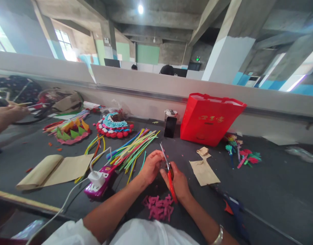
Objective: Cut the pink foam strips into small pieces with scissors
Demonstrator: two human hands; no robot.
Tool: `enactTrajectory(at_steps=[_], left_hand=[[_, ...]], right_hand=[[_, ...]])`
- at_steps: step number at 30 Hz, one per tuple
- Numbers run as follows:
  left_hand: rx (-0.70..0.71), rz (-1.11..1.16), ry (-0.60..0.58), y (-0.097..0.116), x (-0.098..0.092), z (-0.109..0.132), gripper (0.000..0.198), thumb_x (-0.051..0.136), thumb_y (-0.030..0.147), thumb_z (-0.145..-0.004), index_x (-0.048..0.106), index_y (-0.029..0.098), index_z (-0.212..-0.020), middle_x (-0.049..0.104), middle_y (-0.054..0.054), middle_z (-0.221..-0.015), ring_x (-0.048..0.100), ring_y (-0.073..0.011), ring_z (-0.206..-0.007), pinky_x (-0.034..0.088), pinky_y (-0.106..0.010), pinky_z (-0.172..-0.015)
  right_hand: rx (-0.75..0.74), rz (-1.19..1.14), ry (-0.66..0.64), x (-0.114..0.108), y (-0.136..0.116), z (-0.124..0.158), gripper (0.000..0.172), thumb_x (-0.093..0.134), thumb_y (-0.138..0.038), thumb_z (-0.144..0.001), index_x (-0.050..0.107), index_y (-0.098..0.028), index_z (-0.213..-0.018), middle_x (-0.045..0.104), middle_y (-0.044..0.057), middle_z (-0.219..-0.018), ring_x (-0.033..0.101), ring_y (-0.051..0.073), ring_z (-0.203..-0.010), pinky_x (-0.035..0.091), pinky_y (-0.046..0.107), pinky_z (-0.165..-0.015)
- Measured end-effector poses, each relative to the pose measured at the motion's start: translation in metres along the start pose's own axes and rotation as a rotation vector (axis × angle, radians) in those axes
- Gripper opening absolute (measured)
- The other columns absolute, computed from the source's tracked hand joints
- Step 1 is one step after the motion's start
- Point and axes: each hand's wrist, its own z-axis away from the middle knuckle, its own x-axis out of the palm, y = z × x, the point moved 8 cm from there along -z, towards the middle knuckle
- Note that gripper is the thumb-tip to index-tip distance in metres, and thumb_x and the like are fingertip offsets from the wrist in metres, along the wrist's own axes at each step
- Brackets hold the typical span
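In my right hand (180, 183) is a pair of scissors (171, 183) with red handles, blades pointing up and away from me. My left hand (152, 166) is beside the blades, fingers curled and pinched together; whatever they hold is too small to make out. Below both hands, close to my body, lies a heap of small pink cut pieces (158, 207). Beyond my left forearm a bundle of many-coloured pipe cleaners (136, 148) is spread on the dark table (281, 190).
A purple power strip (100, 183) with a white plug and cable sits left, near brown paper (54, 170). A red bag (212, 119), phone (170, 127) and flower crafts (248, 156) stand farther off. A glue gun (234, 207) lies right. Another person's hand (12, 112) appears far left.
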Motion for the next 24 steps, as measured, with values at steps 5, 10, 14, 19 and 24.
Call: enactTrajectory(at_steps=[5, 10, 14, 19, 24], left_hand=[[-0.035, 0.021, -0.018, -0.0034, 0.0025, 0.002, 0.014, 0.071, 0.022, -0.068, 0.058, 0.016, -0.072, 0.064, -0.001, -0.073, 0.059, -0.0128, -0.067, 0.043, -0.025, -0.067], [-0.059, 0.035, -0.039, -0.0055, 0.0058, 0.0038, 0.017, 0.072, 0.024, -0.068, 0.057, 0.017, -0.072, 0.066, -0.001, -0.077, 0.059, -0.0131, -0.066, 0.045, -0.026, -0.067], [-0.042, 0.033, -0.043, -0.0048, 0.0064, 0.0036, 0.017, 0.071, 0.024, -0.068, 0.056, 0.017, -0.072, 0.064, -0.001, -0.074, 0.058, -0.0128, -0.066, 0.045, -0.026, -0.066], [-0.045, 0.018, -0.017, -0.0046, 0.0055, 0.0034, 0.019, 0.072, 0.025, -0.066, 0.056, 0.017, -0.071, 0.063, 0.0, -0.071, 0.056, -0.0115, -0.062, 0.044, -0.024, -0.061], [-0.039, 0.017, -0.024, -0.0031, 0.007, 0.0043, 0.02, 0.072, 0.027, -0.066, 0.056, 0.017, -0.072, 0.062, -0.001, -0.07, 0.057, -0.0128, -0.063, 0.045, -0.025, -0.062]], right_hand=[[0.012, 0.033, 0.0, 0.0013, 0.0006, 0.0003, 0.025, 0.046, -0.043, -0.09, 0.049, -0.022, -0.102, 0.065, 0.001, -0.072, 0.064, 0.021, -0.065, 0.037, 0.024, -0.056], [0.0, -0.052, 0.005, 0.0018, -0.0011, 0.0004, 0.029, 0.044, -0.044, -0.091, 0.05, -0.02, -0.107, 0.069, 0.005, -0.083, 0.067, 0.022, -0.073, 0.042, 0.026, -0.061], [0.02, -0.081, 0.002, 0.0029, 0.0004, 0.0006, 0.032, 0.042, -0.048, -0.092, 0.052, -0.02, -0.104, 0.07, 0.006, -0.084, 0.068, 0.022, -0.075, 0.044, 0.026, -0.064], [0.033, -0.075, -0.009, 0.0039, 0.0015, 0.0004, 0.035, 0.043, -0.051, -0.091, 0.053, -0.02, -0.103, 0.07, 0.007, -0.083, 0.068, 0.023, -0.075, 0.044, 0.026, -0.064], [0.038, -0.077, -0.022, 0.0035, 0.0004, 0.0005, 0.037, 0.042, -0.053, -0.09, 0.053, -0.02, -0.105, 0.07, 0.007, -0.085, 0.068, 0.024, -0.078, 0.044, 0.027, -0.064]])
